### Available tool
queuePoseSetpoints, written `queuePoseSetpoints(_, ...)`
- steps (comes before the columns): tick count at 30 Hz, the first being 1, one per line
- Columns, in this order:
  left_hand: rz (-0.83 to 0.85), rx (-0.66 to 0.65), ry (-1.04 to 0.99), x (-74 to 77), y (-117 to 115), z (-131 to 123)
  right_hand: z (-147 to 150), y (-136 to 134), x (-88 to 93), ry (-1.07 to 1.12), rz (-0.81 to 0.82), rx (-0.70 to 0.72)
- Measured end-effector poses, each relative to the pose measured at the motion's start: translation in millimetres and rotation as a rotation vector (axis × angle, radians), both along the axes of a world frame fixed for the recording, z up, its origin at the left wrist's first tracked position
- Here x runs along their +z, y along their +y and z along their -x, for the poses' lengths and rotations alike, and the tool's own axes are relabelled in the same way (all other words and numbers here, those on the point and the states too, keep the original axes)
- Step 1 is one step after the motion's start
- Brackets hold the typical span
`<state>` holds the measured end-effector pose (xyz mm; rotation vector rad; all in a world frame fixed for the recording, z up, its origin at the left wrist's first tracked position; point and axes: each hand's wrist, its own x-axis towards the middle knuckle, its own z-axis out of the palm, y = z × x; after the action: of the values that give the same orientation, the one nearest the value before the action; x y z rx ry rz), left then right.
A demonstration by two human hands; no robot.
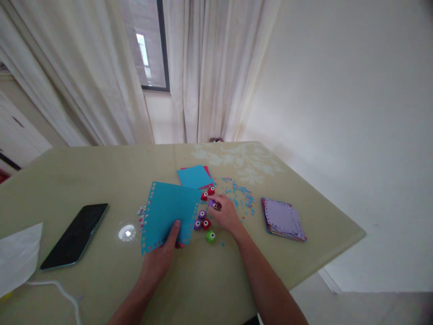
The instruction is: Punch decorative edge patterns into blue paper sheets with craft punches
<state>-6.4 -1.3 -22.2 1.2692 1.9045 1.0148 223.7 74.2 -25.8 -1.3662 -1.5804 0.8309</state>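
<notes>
My left hand (pixel 162 258) pinches the near edge of a blue paper sheet (pixel 169 212) with punched holes along its borders, thumb on top. My right hand (pixel 226 215) is closed around a small purple and red hole punch (pixel 214 205) just right of the sheet. Several other small punches lie around it: red ones (pixel 207 193), purple ones (pixel 200 219), another red one (pixel 206 224) and a green one (pixel 210 236).
A stack of blue and red sheets (pixel 195 176) lies behind. A pile of punched purple sheets (pixel 283 219) sits to the right. Paper bits (pixel 241 194) are scattered between. A black phone (pixel 76 234), white paper (pixel 16 255) and a white cable (pixel 64 293) lie left on the table (pixel 101 171).
</notes>
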Motion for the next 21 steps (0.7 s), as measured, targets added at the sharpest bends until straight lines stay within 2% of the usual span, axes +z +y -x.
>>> queuePoseSetpoints(3,0.030,-0.030,-0.064,2.3,1.6,-2.1,2.9,1.3,-2.7,-0.095,-0.020,0.033)
queuePoseSetpoints(8,0.082,-0.020,-0.149,7.3,1.8,-4.4,5.2,20.8,3.8,-0.280,-0.133,-0.102)
queuePoseSetpoints(11,0.084,-0.025,-0.179,13.7,1.2,-5.2,2.5,34.1,5.4,-0.468,-0.108,-0.067)
queuePoseSetpoints(13,0.072,-0.017,-0.181,16.5,1.0,-5.2,-0.3,38.2,4.7,-0.503,-0.066,-0.061)
queuePoseSetpoints(16,0.078,0.006,-0.176,14.2,1.0,-3.8,-5.2,35.4,6.1,-0.469,-0.046,-0.138)
queuePoseSetpoints(18,0.069,0.001,-0.156,8.3,1.2,-1.8,-7.2,28.9,10.7,-0.344,-0.057,-0.212)
queuePoseSetpoints(20,0.046,-0.018,-0.121,0.9,1.2,0.7,-5.7,20.0,16.9,-0.083,-0.060,-0.226)
queuePoseSetpoints(21,0.030,-0.027,-0.099,-2.6,1.1,1.9,-3.2,15.2,19.9,0.034,-0.043,-0.184)
